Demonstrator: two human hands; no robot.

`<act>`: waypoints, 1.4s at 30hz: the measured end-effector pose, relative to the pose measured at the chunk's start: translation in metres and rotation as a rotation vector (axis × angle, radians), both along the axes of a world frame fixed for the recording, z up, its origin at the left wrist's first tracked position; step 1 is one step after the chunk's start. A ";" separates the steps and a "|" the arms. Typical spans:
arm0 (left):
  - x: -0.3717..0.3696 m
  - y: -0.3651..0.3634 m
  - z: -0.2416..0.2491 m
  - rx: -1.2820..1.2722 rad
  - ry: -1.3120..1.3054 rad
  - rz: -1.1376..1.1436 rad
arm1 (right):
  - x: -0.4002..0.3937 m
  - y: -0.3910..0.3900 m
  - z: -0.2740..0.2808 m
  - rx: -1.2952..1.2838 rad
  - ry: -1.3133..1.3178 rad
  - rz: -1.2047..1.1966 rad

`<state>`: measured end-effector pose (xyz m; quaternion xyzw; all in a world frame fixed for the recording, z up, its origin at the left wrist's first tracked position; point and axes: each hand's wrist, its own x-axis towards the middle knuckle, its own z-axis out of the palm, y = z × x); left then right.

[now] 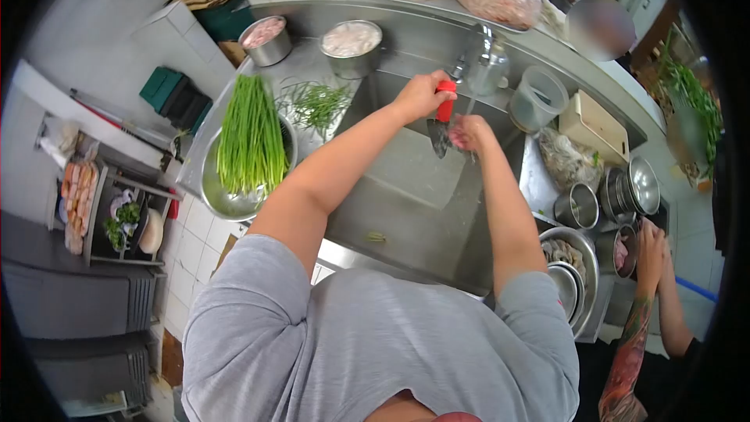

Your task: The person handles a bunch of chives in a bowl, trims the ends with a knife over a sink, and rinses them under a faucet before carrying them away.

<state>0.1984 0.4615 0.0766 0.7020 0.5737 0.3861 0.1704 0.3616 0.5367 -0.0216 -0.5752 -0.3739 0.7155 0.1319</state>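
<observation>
"Where is the red-handled tool [444, 112]?"

"Over the sink [367, 203], up near the tap [483, 33]. The left hand [420, 97] has it, with the fingers wrapped round the handle. Its dark, broad blade points down into the basin."

"And the right hand [473, 134]?"

"Just beside the blade, below the tap. Its fingers are curled, but I cannot tell whether they pinch anything or touch the metal."

"What stands to the left of the basin?"

"A metal bowl [212, 181] with long green stalks [253, 137] heaped in it. Next to that, loose thin greens [316, 104] lie on the steel tabletop [311, 145]. Behind them are two metal pots, a smaller one [273, 51] and a wider one [353, 66], both filled with something pale pink."

"And to the right?"

"A clear bottle [490, 72] close to the tap, then a clear plastic tub [537, 100], then a pale box [595, 126]. A bulging plastic bag [568, 158] lies in front of the box."

"Anyone else nearby?"

"Another person's hands [651, 246] are at far right, beside a small pot [608, 250]."
</observation>
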 end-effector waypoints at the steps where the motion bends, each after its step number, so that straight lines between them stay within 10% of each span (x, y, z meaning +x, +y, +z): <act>1: -0.012 -0.006 0.009 0.010 -0.015 0.036 | 0.006 0.002 0.005 0.180 -0.191 0.107; 11: -0.184 -0.095 0.143 0.280 -0.261 0.197 | -0.023 0.082 0.006 0.757 -0.172 0.025; 14: -0.225 -0.131 0.181 0.316 -0.437 0.135 | -0.060 0.092 -0.005 1.200 -0.602 0.036; 19: -0.322 -0.172 0.198 0.401 -0.314 0.402 | -0.088 0.108 -0.021 1.215 -0.814 0.065; 23: -0.394 -0.206 0.179 0.379 -0.252 0.611 | -0.086 0.099 -0.024 1.186 -0.834 -0.166; 29: -0.502 -0.249 0.063 0.447 -0.273 0.777 | -0.086 0.124 -0.074 0.896 0.196 -0.928; 32: -0.519 -0.265 0.009 0.481 -0.214 0.758 | -0.130 0.068 -0.059 1.363 -0.658 -1.000; 34: -0.516 -0.274 -0.017 0.473 -0.240 0.770 | -0.173 0.029 -0.070 1.240 -0.239 -0.614; 39: -0.501 -0.300 -0.069 0.408 -0.368 0.787 | -0.286 -0.050 -0.045 1.468 -0.212 0.368; 42: -0.496 -0.326 -0.102 0.264 -0.396 0.828 | -0.325 -0.056 -0.059 1.412 -0.433 0.526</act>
